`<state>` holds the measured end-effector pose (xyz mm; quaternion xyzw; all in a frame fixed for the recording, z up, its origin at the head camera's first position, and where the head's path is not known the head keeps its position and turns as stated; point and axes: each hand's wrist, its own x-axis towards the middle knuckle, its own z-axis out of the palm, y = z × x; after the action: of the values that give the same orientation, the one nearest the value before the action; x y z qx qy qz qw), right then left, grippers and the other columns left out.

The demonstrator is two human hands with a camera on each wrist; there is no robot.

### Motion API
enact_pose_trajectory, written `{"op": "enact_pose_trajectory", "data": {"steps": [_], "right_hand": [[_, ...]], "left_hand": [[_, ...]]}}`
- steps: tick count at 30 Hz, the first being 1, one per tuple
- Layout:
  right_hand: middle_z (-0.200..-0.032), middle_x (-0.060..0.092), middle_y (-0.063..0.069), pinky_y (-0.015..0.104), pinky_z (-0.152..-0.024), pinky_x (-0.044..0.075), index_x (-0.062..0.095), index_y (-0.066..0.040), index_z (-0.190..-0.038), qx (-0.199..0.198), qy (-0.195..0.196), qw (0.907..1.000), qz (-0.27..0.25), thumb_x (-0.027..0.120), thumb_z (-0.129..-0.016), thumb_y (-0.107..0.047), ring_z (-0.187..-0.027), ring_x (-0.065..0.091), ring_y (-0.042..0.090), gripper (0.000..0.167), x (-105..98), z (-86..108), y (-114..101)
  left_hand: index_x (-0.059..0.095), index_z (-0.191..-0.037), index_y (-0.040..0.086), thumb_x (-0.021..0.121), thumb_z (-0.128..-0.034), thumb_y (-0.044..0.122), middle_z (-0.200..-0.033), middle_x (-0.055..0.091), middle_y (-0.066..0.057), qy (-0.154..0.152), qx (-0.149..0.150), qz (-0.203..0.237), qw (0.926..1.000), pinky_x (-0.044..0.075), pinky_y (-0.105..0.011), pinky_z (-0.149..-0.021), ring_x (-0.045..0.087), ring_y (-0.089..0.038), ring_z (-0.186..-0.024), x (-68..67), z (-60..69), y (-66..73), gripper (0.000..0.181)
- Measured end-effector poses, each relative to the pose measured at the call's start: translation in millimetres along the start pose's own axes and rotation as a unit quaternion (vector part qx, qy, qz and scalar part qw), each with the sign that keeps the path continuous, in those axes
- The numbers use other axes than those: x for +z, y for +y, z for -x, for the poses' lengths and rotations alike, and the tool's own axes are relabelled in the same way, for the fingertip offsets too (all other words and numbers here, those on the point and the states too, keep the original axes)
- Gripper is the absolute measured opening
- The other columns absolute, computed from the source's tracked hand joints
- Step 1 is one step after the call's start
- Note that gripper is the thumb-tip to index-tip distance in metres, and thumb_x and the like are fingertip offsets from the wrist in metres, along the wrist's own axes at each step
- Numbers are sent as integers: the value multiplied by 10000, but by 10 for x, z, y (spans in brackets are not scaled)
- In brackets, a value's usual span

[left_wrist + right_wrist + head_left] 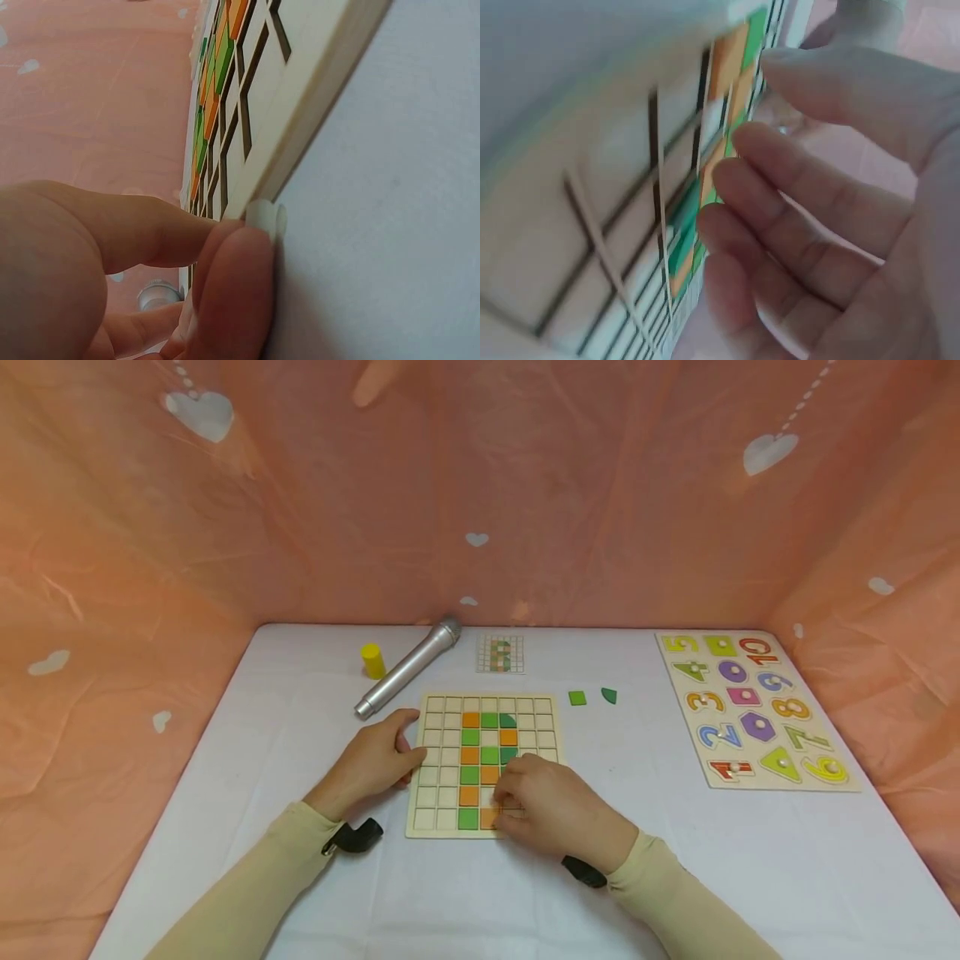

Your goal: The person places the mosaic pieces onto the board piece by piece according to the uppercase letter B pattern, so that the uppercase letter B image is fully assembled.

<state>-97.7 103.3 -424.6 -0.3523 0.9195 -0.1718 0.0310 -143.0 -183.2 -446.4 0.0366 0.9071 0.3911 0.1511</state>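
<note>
A pale wooden grid board [437, 797] lies on the table, with orange, light green and dark green tiles set in its middle columns. My left hand [372, 762] holds the board's left edge; in the left wrist view its thumb and fingers [238, 277] meet at that edge. Over the board's lower right part is my right hand [558, 806], fingers bent, hiding some squares. Its thumb is at an orange tile [488, 818] in the bottom row. In the right wrist view, thumb and fingertips [751, 139] stand apart near the tiles, with no piece visible between them.
A light green square tile [577, 697] and a dark green quarter-round tile [609, 695] lie right of the board. Behind it are a pattern card [500, 654], a silver microphone [408, 668] and a yellow cylinder [372, 661]. A number puzzle [757, 714] lies far right.
</note>
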Motion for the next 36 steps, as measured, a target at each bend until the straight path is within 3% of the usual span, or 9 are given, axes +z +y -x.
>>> {"op": "enact_pose_trajectory", "data": {"steps": [6,12,17,21,25,36], "right_hand": [[-1017,728,-14,353,-874,593,807,-111,-1041,294,208,9984,-443,826,-937,-246,-959,654,148,172,-214,-68,337],[-1060,746,12,421,-902,586,798,-110,-1107,1336,548,9852,-928,776,-948,-199,-987,685,214,184,-336,-147,863],[-1196,742,29,494,-1043,563,774,-124,-1213,2048,530,9715,-1068,717,-958,-199,-1153,697,263,272,-393,-165,1231],[-1268,718,66,526,-1127,516,745,-87,-1288,2199,435,9709,-841,718,-964,-201,-1245,665,300,345,-422,-207,1445],[-1278,697,109,534,-1118,514,726,-49,-1334,2186,316,9733,-633,726,-976,-201,-1219,656,314,389,-449,-250,1552],[-1125,720,116,514,-1033,547,783,-38,-1200,1987,88,9794,-357,719,-990,-152,-1051,658,293,247,-491,-316,1565]], "left_hand": [[433,-1623,88,730,-1008,191,-828,678,-61,13,37,51,10000,546,-305,-631,655,-166,-629,-7,-11,-26,691],[437,-1623,97,741,-1003,198,-819,682,-53,23,2,52,10000,543,-299,-628,657,-167,-628,6,-21,-21,698],[435,-1625,99,739,-1008,195,-828,681,-59,8,-5,100,9999,541,-298,-627,657,-169,-637,8,-15,-6,694],[434,-1624,101,737,-1009,186,-832,677,-58,12,-39,104,9999,545,-301,-620,653,-167,-635,4,-7,-7,691],[438,-1621,97,739,-1006,185,-821,680,-54,38,5,88,10000,549,-301,-615,651,-162,-626,4,2,-10,691],[440,-1620,96,734,-1012,179,-841,667,-61,52,-28,151,9999,560,-302,-612,651,-164,-630,5,8,-4,680]]}}
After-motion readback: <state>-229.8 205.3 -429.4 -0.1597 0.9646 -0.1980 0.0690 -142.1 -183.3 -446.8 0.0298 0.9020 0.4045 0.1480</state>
